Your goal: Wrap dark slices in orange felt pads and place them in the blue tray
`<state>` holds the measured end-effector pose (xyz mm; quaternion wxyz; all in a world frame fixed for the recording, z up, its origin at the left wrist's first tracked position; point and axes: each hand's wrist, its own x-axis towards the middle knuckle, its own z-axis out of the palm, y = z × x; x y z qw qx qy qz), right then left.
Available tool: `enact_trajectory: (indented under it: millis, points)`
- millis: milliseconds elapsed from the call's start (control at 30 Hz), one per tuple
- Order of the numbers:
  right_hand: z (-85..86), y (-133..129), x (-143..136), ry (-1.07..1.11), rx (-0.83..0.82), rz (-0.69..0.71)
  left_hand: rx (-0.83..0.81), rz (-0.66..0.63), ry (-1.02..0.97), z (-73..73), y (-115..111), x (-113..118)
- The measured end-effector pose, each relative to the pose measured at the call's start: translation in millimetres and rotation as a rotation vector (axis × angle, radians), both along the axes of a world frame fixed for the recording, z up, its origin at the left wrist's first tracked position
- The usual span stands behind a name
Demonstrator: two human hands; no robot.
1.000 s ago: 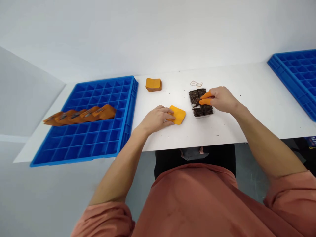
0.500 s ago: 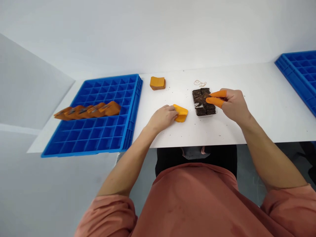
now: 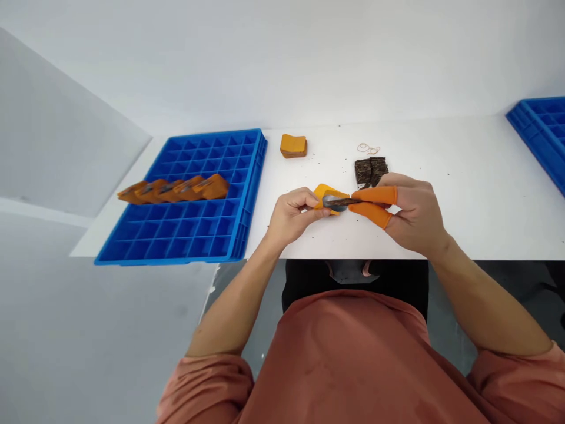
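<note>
My left hand (image 3: 296,215) pinches a small yellow-orange pouch (image 3: 322,191) whose mouth stands open, with a silvery grey inside. My right hand (image 3: 408,215), with orange covers on thumb and forefinger, holds a thin dark brown piece (image 3: 348,201) at the pouch's mouth. The tip of that piece lies over the grey inside; how deep it reaches is unclear. Just beyond my right hand is a block of stacked dark brown strips (image 3: 371,169), partly hidden by the hand.
Several orange pouches (image 3: 212,187) lean in a row in a blue divided tray (image 3: 252,191) at the left. A pouch stack (image 3: 293,146) and thin rubber bands (image 3: 368,148) lie farther back. Another blue tray (image 3: 536,132) is at the right.
My right hand has moved left and down from the dark stack, bringing a brown piece to the pouch. My left hand has raised the pouch, and its mouth is now spread. The view has shifted slightly.
</note>
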<state>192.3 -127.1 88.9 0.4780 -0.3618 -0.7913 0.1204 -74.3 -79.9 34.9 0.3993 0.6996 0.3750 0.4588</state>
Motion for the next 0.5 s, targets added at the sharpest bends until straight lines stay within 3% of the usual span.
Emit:
enact_trajectory:
  millis: [133,267,500]
  points:
    - [0.5,-1,-7,-0.212,0.162,-0.061,-0.009,-0.035,-0.029,2.8,-7,1]
    - [3.5,-4,-8,-0.383,0.23,-0.127,0.089,-0.084,-0.011,5.4,-12,0]
    - [8.2,-5,-2,-0.06,-0.125,0.068,0.073,-0.119,-0.113,10.0,-25,1]
